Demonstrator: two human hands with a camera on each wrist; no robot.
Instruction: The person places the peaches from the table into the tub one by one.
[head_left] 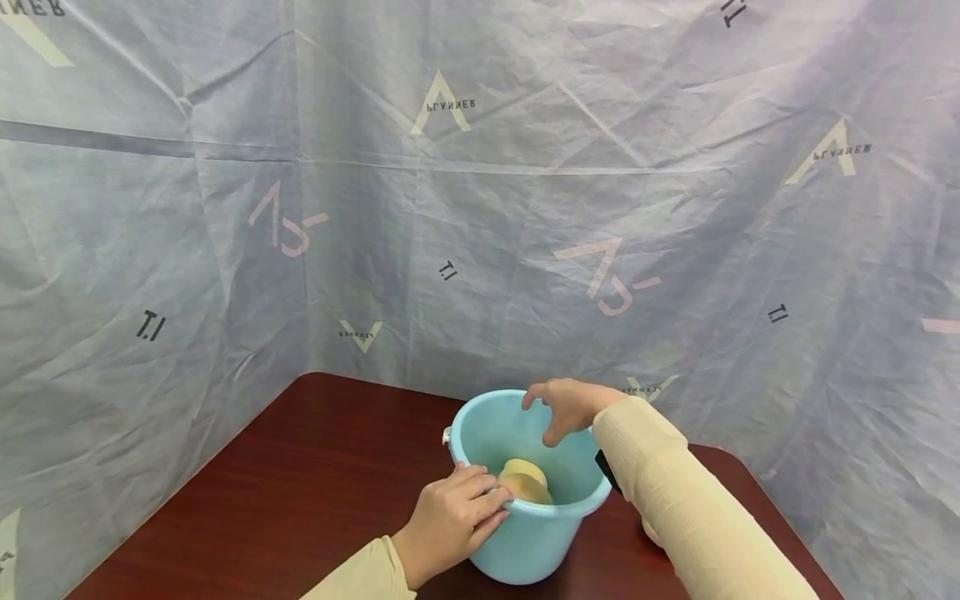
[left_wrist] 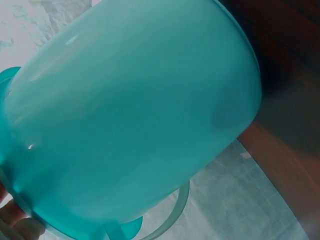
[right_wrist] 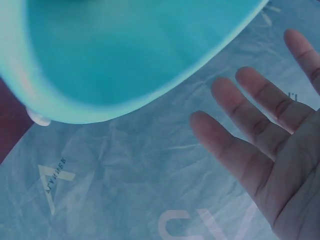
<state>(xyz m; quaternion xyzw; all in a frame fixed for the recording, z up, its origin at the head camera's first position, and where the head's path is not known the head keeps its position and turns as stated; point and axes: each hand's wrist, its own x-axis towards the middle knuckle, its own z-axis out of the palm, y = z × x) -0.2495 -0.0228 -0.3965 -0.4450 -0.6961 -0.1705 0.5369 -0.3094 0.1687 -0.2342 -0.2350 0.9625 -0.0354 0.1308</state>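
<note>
A light blue bucket (head_left: 525, 542) stands upright on the table, also filling most of the left wrist view. Inside it lie pale yellow rounded things (head_left: 525, 479), partly hidden by the near rim. My left hand (head_left: 450, 517) grips the bucket's near left rim, its fingers curled over the edge; in the left wrist view fingertips (left_wrist: 30, 227) show at that rim. Over the bucket's far right side is my right hand (head_left: 570, 408), holding nothing, thumb and fingers apart. The right wrist view shows its fingers (right_wrist: 225, 145) spread beside the bucket's rim (right_wrist: 125, 112).
The dark red-brown table (head_left: 315, 483) extends left of the bucket. A wrinkled grey printed sheet (head_left: 480, 250) hangs behind and at both sides. A small pale object (head_left: 651, 533) shows beside the right sleeve, mostly hidden. The bucket's curved handle (left_wrist: 177, 207) hangs at its side.
</note>
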